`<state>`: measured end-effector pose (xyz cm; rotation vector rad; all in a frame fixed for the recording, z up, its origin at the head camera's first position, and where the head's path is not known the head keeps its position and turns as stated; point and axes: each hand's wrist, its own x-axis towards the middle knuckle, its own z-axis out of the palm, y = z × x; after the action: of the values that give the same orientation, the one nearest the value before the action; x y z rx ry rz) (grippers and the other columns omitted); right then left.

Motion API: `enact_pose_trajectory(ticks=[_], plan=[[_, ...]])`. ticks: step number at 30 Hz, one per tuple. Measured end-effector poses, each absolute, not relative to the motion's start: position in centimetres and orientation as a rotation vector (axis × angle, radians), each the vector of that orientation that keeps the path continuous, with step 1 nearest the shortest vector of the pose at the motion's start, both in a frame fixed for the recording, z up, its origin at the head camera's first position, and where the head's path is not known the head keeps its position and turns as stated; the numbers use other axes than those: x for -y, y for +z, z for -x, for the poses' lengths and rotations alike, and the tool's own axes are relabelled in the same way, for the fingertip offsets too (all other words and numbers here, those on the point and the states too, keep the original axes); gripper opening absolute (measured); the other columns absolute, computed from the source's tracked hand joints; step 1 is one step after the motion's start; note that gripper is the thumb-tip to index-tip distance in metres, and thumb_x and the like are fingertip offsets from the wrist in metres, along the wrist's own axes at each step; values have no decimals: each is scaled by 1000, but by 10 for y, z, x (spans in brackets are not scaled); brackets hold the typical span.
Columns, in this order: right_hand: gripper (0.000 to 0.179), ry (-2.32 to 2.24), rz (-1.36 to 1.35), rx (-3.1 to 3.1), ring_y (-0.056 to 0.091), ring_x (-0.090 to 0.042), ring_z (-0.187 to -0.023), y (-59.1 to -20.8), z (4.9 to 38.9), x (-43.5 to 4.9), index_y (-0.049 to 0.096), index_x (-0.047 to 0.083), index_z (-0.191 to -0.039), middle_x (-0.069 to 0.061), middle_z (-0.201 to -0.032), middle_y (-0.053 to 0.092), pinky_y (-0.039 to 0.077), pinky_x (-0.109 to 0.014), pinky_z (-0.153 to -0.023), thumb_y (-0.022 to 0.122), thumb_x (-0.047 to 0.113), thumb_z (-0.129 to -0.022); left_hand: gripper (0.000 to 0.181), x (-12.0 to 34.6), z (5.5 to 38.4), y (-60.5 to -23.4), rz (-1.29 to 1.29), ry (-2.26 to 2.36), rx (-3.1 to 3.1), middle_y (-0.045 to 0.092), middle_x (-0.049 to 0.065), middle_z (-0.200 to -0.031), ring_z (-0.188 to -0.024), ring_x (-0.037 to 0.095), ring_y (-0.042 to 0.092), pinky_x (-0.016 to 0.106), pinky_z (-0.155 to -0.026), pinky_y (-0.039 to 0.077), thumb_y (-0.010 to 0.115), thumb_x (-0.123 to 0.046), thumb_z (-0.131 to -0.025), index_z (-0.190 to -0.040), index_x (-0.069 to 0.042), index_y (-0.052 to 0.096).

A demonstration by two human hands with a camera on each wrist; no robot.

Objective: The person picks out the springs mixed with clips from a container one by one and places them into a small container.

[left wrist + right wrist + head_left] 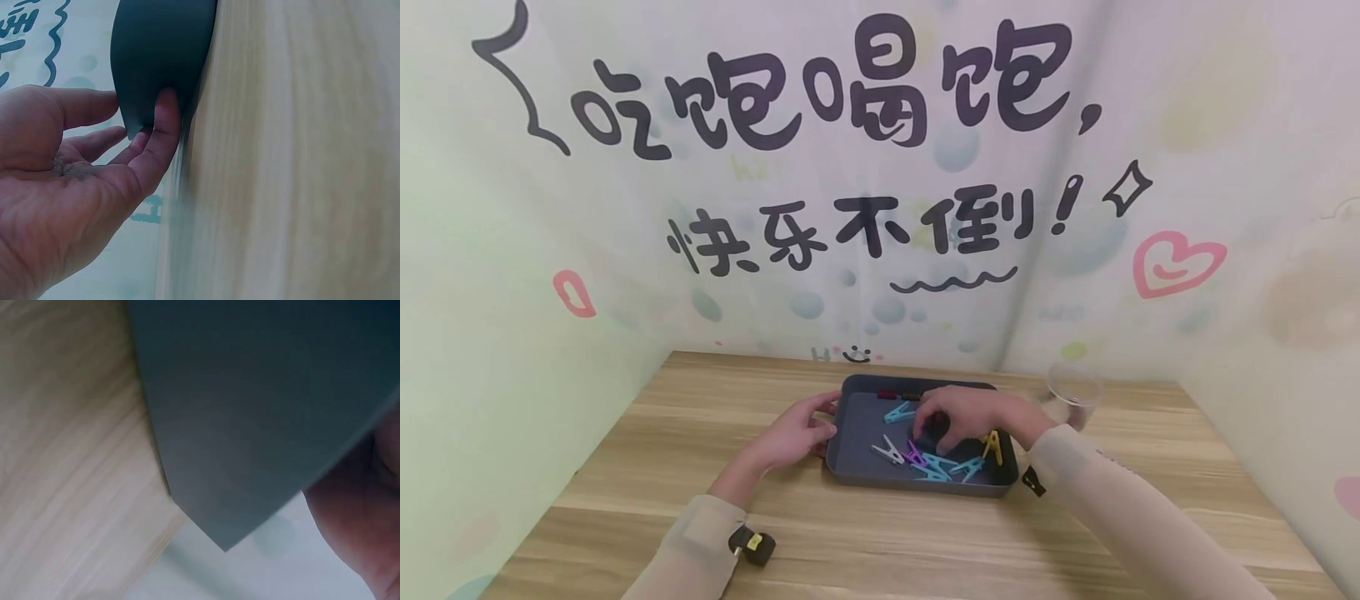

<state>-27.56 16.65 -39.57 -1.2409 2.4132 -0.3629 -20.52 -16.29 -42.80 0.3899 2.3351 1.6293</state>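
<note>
A dark grey tray (861,482) lies on the table with several plastic clothespins in it. My left hand (795,432) holds the tray's left end, fingertips against the outer wall (165,53). Reaching over the far rim side, my right hand (962,414) hangs inside the tray with fingers bent down, thumb and forefinger apart. Just below its fingertips lies a purple clothespin (914,454). Around it are a white clothespin (889,451), blue clothespins (972,468) and a yellow clothespin (995,447). The right wrist view shows mostly tray wall (250,412), hiding the right fingertips.
A clear plastic cup (1075,387) stands right of the tray, partly behind the right forearm. Small red (887,394) and dark pieces lie along the tray's far wall. A printed curtain (865,317) rises at the wooden table's (850,550) far edge.
</note>
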Motion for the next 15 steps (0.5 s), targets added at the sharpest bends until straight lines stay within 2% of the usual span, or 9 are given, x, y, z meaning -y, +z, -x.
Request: enact_pose_trajectory(ticks=[4, 11, 15], plan=[[35, -379, 1215, -2425, 58, -15, -115, -393, 277, -172, 76, 32, -117, 12, -122, 62, 51, -42, -105, 87, 16, -88, 60, 163, 205, -428, -383, 1626, -2340, 50, 30, -146, -112, 34, 67, 44, -82, 64, 55, 6, -105, -161, 6, 36], [36, -415, 1161, -2448, 58, -13, -121, -386, 279, -183, 75, 34, -119, 13, -128, 64, 51, -42, -108, 86, 17, -89, 60, 162, 205, -427, -372, 1630, -2340, 51, 30, -146, -114, 35, 67, 43, -82, 64, 55, 6, -104, -161, 6, 36], [35, -483, 1161, -2435, 60, -17, -118, -379, 280, -190, 76, 30, -118, 11, -126, 65, 52, -45, -106, 86, 15, -89, 60, 162, 204, -426, -369, 1630, -2335, 50, 31, -146, -115, 36, 67, 43, -83, 64, 55, 6, -104, -161, 6, 36]])
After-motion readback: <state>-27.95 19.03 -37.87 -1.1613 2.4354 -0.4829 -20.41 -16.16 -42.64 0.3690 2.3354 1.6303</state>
